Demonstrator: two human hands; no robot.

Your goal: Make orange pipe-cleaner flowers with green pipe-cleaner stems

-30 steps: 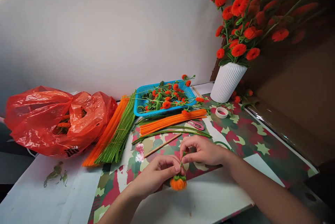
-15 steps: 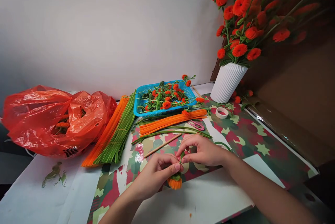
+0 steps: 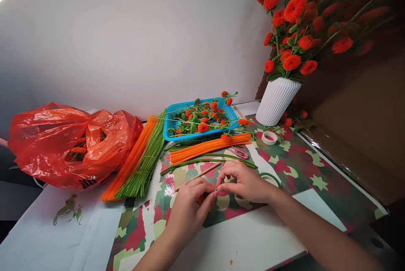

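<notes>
My left hand (image 3: pixel 193 204) is closed around an orange flower, of which only a small bit of orange shows between the fingers. Thumb and forefinger of my right hand (image 3: pixel 238 181) pinch at the flower's thin green stem, and the fingertips of both hands meet there. A wooden stick (image 3: pixel 202 174) lies just behind my left hand. Beyond it are green stems (image 3: pixel 202 160), a bundle of orange pipe cleaners (image 3: pixel 209 147) and a pink clip tool (image 3: pixel 238 153). Most of the held flower is hidden by my left hand.
A blue basket (image 3: pixel 200 136) of small flowers stands at the back. Left of it lie orange and green bundles (image 3: pixel 139 169) and a red plastic bag (image 3: pixel 63 148). A white vase (image 3: pixel 277 101) with red flowers, a tape roll (image 3: pixel 269 137) and a green ring (image 3: pixel 270 179) are on the right.
My left hand has turned and lifted slightly, so the orange flower that hung below its fingers is now mostly hidden. My right hand still pinches at the stem.
</notes>
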